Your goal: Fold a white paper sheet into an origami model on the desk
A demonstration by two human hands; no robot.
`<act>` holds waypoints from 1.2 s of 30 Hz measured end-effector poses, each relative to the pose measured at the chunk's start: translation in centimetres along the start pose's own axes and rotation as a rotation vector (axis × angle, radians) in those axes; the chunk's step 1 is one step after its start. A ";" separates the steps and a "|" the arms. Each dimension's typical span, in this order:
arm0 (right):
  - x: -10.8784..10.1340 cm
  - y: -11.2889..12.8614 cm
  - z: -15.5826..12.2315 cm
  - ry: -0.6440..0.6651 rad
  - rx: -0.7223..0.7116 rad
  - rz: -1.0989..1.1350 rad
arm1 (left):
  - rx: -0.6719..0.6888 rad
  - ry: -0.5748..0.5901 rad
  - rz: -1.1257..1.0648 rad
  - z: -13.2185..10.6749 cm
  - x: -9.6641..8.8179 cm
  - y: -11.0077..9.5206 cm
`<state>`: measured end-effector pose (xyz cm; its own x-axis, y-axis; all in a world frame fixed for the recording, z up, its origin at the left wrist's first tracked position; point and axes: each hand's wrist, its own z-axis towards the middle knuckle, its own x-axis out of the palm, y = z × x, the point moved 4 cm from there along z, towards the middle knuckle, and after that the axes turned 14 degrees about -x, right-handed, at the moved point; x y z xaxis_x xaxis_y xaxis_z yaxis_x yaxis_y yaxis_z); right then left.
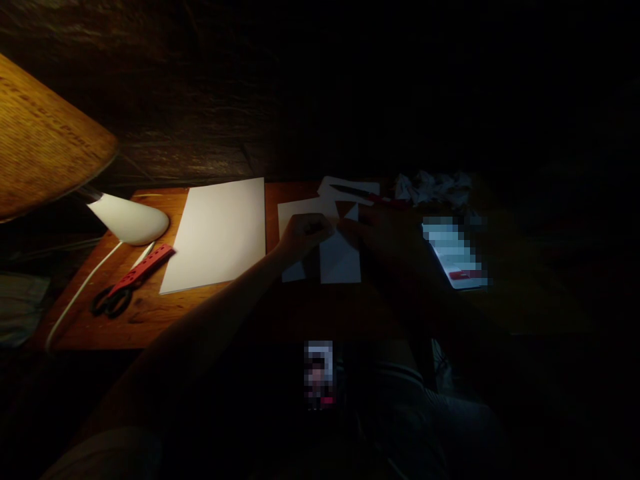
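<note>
A white sheet of paper with folds and a slanted upper corner is between my two hands over the wooden table. My left hand is closed at its left side, with thumb and fingertips pinching near the top middle. From the right, my right hand meets it, its fingertips closed on the paper's upper edge; most of that hand lies in deep shadow. Another piece of white paper shows beneath my left hand; whether it is joined to the folded sheet I cannot tell.
A lamp stands at the left, near scissors and a red perforated strip. White sheets lie beside them. Behind my hands are a dark pen-like object, paper and crumpled paper. A lit phone lies right.
</note>
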<state>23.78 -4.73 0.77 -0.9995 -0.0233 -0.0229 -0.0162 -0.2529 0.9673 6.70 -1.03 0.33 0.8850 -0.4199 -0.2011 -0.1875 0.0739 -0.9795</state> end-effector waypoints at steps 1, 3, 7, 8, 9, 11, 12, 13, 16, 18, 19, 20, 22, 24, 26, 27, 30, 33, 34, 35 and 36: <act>0.0 -0.1 0.0 0.009 -0.002 -0.001 | -0.002 0.006 0.001 0.0 0.0 0.0; 0.0 -0.1 0.0 0.008 -0.001 -0.022 | -0.005 0.015 0.012 0.0 0.1 -0.1; -0.3 0.2 0.1 -0.047 0.028 -0.085 | 0.003 0.009 0.021 0.0 0.2 -0.1; -0.3 0.2 0.1 -0.056 0.036 -0.084 | 0.002 0.015 0.024 0.0 0.3 -0.1; -0.3 0.3 0.1 -0.058 0.038 -0.081 | 0.004 0.015 0.023 0.0 0.3 -0.1; -0.3 0.4 0.2 -0.068 0.032 -0.083 | 0.008 0.015 0.019 0.1 0.3 0.0; -0.3 0.4 0.2 -0.075 0.030 -0.093 | 0.011 0.011 0.013 0.1 0.3 0.0; -0.3 0.4 0.3 -0.084 0.028 -0.108 | 0.012 0.007 0.007 0.1 0.2 0.1; -0.5 0.3 0.4 -0.120 0.056 -0.111 | 0.015 0.000 -0.011 0.2 0.1 0.1; -0.5 0.3 0.4 -0.144 0.077 -0.080 | 0.017 0.001 -0.009 0.2 0.0 0.1; -0.6 0.3 0.4 -0.156 0.075 -0.063 | 0.020 0.003 -0.005 0.2 0.0 0.1; -0.6 0.4 0.4 -0.161 0.067 -0.054 | 0.026 0.003 -0.004 0.2 0.0 0.1; -0.5 0.4 0.4 -0.149 0.044 -0.056 | 0.038 0.005 -0.005 0.2 0.0 0.0; -0.4 0.3 0.4 -0.149 0.037 -0.051 | 0.036 0.003 -0.018 0.2 0.0 -0.1; -0.4 -0.1 0.4 -0.148 0.048 -0.035 | 0.025 0.001 -0.029 0.1 0.0 -0.1; -0.3 -0.3 0.4 -0.144 0.052 -0.021 | 0.022 -0.003 -0.033 0.1 0.0 -0.1; -0.2 -0.4 0.5 -0.119 0.048 0.015 | 0.021 -0.001 -0.035 0.2 0.0 -0.2; -0.2 0.1 0.4 -0.160 0.052 0.014 | 0.015 0.013 -0.039 0.2 0.1 -0.1; -0.2 0.4 0.3 -0.174 0.062 0.003 | 0.017 0.014 -0.044 0.3 0.1 0.0; -0.2 0.7 0.3 -0.190 0.073 -0.011 | 0.021 0.012 -0.047 0.3 0.1 0.0; -0.2 1.0 0.2 -0.201 0.080 -0.026 | 0.026 0.010 -0.047 0.4 0.1 0.1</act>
<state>23.95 -4.74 1.76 -0.9840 0.1781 -0.0052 -0.0365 -0.1731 0.9842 6.89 -0.73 0.25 0.8883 -0.4325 -0.1547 -0.1344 0.0774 -0.9879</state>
